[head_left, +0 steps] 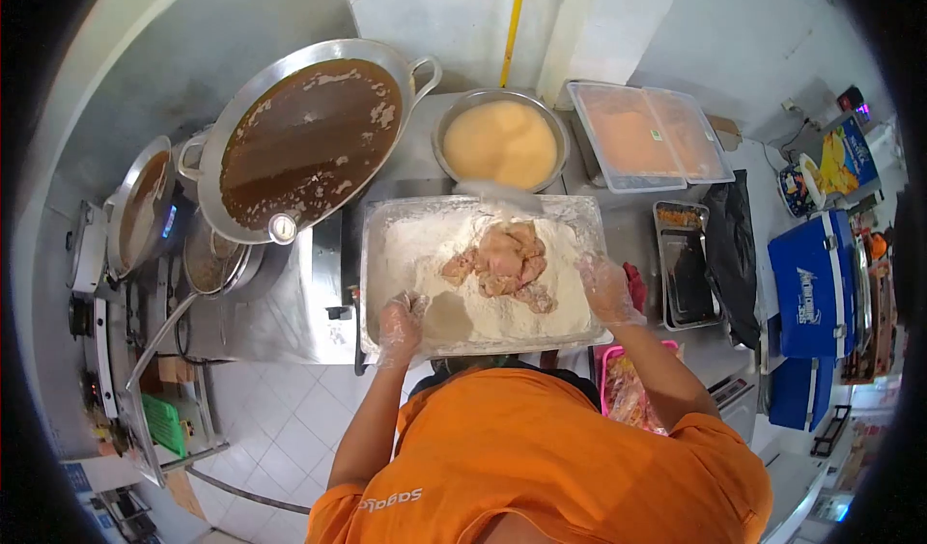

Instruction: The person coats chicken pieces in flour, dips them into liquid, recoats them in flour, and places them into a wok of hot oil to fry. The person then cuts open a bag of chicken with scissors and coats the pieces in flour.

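White walls [454,13] and a shiny metal table [285,324] are seen around the tray [366,274]. Raw meat [507,259] is piled on white powder [570,307] in the tray. Behind the tray, a bowl [440,148] is filled with yellow stuff [502,143]. The left hand [399,328] is curled at the tray's near left corner; the right hand [610,293] is placed at its right edge, loosely bent. Whether anything is gripped by either cannot be told.

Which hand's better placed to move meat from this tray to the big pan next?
Probably your left hand: it's on the side of the tray nearer the big pan, with the meat close by. Your right hand is at the opposite side.
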A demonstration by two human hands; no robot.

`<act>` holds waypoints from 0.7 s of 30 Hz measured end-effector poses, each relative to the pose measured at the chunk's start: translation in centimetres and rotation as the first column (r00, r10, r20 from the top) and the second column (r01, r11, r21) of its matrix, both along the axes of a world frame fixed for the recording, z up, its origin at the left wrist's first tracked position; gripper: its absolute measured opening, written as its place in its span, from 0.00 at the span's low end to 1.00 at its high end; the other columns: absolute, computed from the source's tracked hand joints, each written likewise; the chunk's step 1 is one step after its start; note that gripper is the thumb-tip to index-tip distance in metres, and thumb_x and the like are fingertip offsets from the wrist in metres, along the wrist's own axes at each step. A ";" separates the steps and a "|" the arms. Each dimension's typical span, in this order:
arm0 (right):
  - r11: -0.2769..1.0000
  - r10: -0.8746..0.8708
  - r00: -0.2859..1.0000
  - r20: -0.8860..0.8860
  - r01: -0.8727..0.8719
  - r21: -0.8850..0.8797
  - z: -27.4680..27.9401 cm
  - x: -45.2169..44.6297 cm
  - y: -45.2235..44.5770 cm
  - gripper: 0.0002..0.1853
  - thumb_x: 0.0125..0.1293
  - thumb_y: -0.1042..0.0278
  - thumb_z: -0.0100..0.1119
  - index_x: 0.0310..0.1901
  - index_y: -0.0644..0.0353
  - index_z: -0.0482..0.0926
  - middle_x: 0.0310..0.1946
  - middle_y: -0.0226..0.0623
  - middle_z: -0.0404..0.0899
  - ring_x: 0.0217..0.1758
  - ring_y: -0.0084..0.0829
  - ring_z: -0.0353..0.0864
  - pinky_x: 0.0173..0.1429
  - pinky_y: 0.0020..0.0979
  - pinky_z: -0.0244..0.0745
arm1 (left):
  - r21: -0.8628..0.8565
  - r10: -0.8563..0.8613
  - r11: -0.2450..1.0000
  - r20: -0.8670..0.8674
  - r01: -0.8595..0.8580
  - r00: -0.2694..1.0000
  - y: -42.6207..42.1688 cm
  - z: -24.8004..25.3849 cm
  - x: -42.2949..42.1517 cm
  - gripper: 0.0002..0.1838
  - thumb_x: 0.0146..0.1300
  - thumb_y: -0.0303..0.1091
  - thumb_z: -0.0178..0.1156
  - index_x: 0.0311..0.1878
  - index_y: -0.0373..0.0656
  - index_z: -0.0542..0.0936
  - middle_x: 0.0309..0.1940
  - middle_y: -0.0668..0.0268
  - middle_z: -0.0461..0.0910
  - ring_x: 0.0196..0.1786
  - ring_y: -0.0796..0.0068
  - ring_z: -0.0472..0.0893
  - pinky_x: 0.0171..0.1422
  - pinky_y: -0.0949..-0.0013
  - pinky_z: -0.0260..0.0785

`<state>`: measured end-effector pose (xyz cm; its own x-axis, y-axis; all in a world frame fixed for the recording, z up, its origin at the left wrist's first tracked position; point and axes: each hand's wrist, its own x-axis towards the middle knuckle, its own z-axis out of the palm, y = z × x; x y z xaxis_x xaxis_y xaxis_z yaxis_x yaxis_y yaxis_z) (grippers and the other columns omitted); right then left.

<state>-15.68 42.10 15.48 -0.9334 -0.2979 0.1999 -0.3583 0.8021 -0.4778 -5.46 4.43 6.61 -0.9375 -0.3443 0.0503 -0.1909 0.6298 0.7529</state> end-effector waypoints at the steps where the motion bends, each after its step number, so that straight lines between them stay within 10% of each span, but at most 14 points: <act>1: 0.999 -0.013 0.998 -0.057 0.011 -0.037 -0.4 -1.0 -0.4 0.14 0.74 0.64 0.54 0.43 0.68 0.82 0.36 0.60 0.81 0.43 0.62 0.79 0.48 0.54 0.73 | 0.005 0.015 1.000 -0.007 -0.015 1.000 0.1 0.3 0.1 0.11 0.62 0.36 0.69 0.35 0.37 0.83 0.29 0.46 0.83 0.35 0.45 0.84 0.39 0.53 0.74; 8: 0.929 -0.264 0.946 -0.186 0.301 0.214 0.3 -17.1 -6.1 0.17 0.76 0.57 0.47 0.46 0.61 0.82 0.36 0.53 0.82 0.45 0.56 0.84 0.48 0.52 0.79 | -0.044 0.038 0.998 0.055 -0.035 0.998 0.0 -0.3 -0.2 0.12 0.63 0.39 0.68 0.36 0.38 0.83 0.30 0.48 0.85 0.35 0.46 0.85 0.40 0.51 0.76; 21: 0.680 0.120 0.990 0.074 -0.137 0.721 -2.6 -30.1 0.2 0.13 0.67 0.66 0.55 0.38 0.62 0.88 0.38 0.51 0.87 0.44 0.48 0.89 0.50 0.46 0.83 | -0.024 0.087 0.996 0.006 -0.087 0.996 -0.8 -2.7 0.1 0.09 0.62 0.33 0.65 0.32 0.37 0.77 0.29 0.45 0.80 0.36 0.41 0.82 0.40 0.48 0.72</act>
<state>-45.76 42.33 12.86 -0.8761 -0.4595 -0.1461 -0.4817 0.8477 0.2220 -5.32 3.63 3.89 -0.9044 -0.4233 0.0527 -0.2513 0.6285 0.7361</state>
